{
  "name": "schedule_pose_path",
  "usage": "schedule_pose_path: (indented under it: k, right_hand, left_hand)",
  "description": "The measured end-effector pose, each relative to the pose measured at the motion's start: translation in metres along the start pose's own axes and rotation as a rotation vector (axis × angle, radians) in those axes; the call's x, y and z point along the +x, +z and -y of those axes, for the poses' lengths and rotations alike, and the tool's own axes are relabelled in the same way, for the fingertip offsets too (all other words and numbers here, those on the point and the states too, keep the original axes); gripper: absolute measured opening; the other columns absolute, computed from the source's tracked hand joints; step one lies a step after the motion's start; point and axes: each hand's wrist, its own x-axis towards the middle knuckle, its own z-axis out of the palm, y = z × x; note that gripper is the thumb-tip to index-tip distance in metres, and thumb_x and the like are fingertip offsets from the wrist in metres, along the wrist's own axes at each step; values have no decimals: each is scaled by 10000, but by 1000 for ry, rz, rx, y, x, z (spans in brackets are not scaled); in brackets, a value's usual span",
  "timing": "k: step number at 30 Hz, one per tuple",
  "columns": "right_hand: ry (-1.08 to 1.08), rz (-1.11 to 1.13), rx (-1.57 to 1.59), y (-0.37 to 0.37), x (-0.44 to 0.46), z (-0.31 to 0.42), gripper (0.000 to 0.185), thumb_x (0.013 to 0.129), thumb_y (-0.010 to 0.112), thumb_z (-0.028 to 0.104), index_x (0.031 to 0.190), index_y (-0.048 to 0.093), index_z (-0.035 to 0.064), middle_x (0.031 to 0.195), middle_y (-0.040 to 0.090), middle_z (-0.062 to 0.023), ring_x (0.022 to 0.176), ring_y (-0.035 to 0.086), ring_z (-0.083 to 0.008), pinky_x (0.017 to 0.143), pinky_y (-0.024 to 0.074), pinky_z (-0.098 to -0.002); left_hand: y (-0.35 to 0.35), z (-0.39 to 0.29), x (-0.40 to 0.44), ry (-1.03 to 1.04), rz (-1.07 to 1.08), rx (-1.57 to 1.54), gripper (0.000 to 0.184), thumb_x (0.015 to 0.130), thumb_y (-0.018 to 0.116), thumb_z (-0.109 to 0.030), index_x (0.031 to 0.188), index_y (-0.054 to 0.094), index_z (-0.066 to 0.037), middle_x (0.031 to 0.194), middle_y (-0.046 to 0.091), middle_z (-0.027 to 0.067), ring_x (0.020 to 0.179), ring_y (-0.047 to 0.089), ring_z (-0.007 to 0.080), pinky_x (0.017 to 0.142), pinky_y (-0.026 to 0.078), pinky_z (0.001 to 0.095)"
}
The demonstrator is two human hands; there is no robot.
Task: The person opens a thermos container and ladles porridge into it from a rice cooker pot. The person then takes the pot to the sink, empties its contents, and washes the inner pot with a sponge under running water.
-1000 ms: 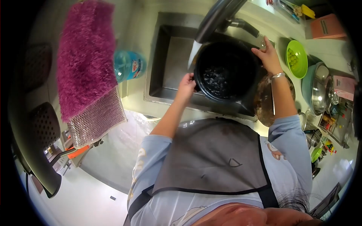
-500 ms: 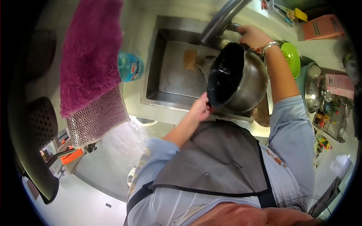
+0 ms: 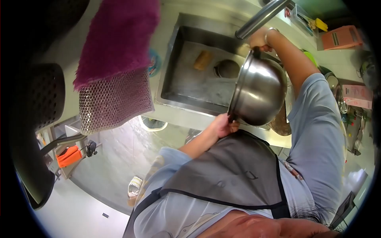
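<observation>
A shiny metal pot (image 3: pixel 264 89) is tipped on its side over the right part of the sink (image 3: pixel 168 85). Its rounded outside faces me, and its mouth points left into the basin, so the inside is hidden. My left hand (image 3: pixel 225 126) is closed on the pot at the near end of its rim. At the far end, beside the faucet (image 3: pixel 262 18), my right hand (image 3: pixel 260 39) is closed around the pot's dark handle. A yellow-brown sponge-like block (image 3: pixel 203 60) lies on the wet basin floor near the round drain (image 3: pixel 228 69).
A purple cloth (image 3: pixel 119 43) and a metallic mesh cloth (image 3: pixel 115 101) hang at the left, partly covering a blue bottle (image 3: pixel 154 62). On the right counter are a pink slicer-like board (image 3: pixel 342 37), a green bowl (image 3: pixel 309 58) and a metal lid (image 3: pixel 332 82).
Both hands have tipped the pot further over, hiding its dark inside and turning its outside toward me. My view has shifted, with the hanging cloths now further right.
</observation>
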Motion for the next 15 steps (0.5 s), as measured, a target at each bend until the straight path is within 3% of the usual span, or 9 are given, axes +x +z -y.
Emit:
schedule_pose_path:
  k: [7,10,13,15]
  right_hand:
    - [69,191,-61,17,28,-40,242,774,491,164,565,483,45,501,456,-67,403,409,-160,403,353,-343]
    - [67,202,-61,14,19,-42,239,793,482,170,594,486,37,502,461,-70,398,403,-158,408,355,-342]
    - [9,72,93,-3,2,-46,235,802,475,168,612,482,30,493,443,-58,388,385,-144,394,332,-325]
    - [-6,121,234,-17,4,-57,209,794,478,160,613,472,56,472,414,-38,362,359,-124,369,293,-305]
  left_hand:
    - [-13,3,7,-176,93,-23,165,908,371,-178,776,455,-127,609,389,-1,496,306,85,466,266,233]
    - [-8,4,5,-148,67,6,164,901,359,-155,785,471,-128,614,407,-1,491,313,81,458,256,220]
    - [28,-12,-12,-65,-105,163,172,901,358,-141,802,496,-120,626,431,-4,493,324,75,455,255,209]
    - [39,-30,-17,31,-155,246,196,902,348,-148,822,522,-109,640,453,-13,500,343,69,454,267,209]
